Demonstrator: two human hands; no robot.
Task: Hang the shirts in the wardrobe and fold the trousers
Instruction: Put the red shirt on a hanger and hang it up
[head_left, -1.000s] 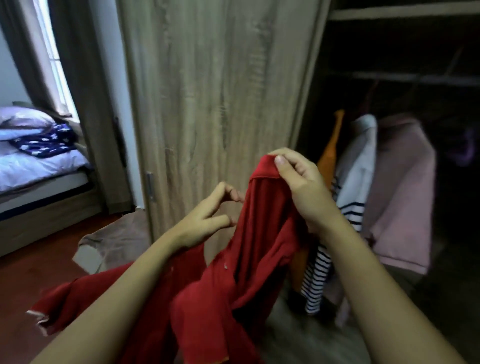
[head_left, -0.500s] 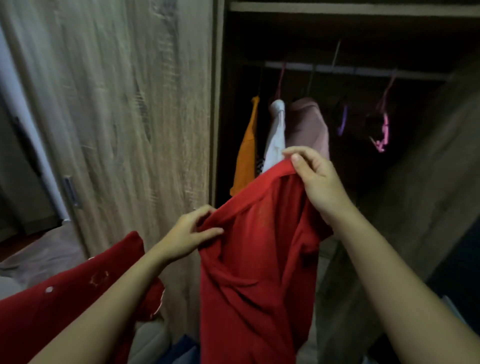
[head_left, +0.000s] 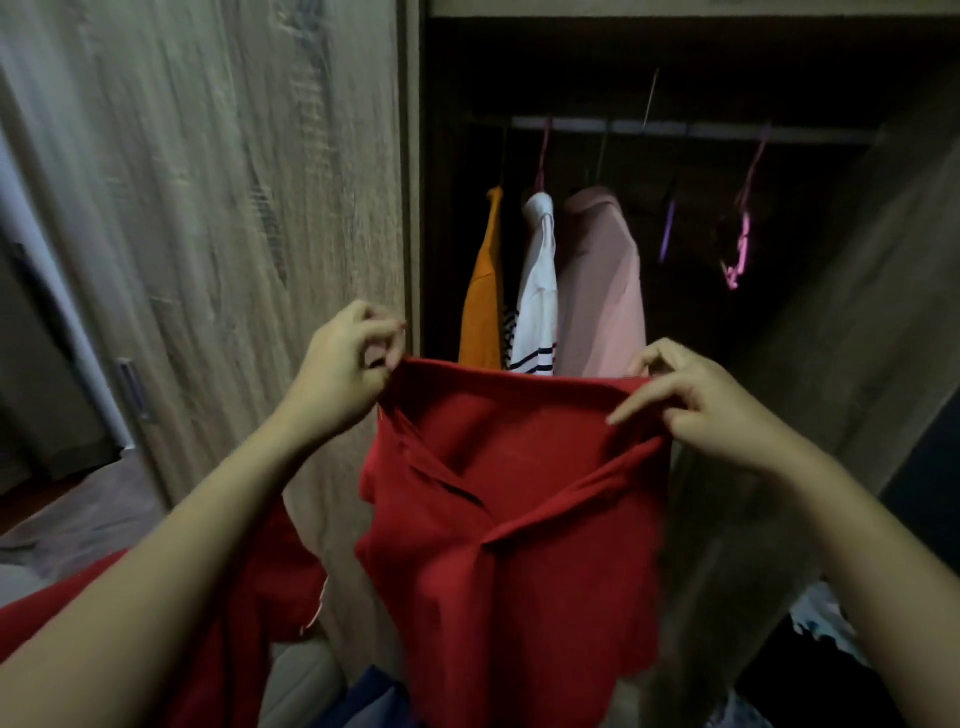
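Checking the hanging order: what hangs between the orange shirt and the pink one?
In the head view, a white shirt with dark stripes hangs between the orange shirt and the pink shirt, on the wardrobe rail.

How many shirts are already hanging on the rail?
3: orange shirt leftmost on the rail, white striped shirt next to it, pink shirt right of that. The dark right side may hide more.
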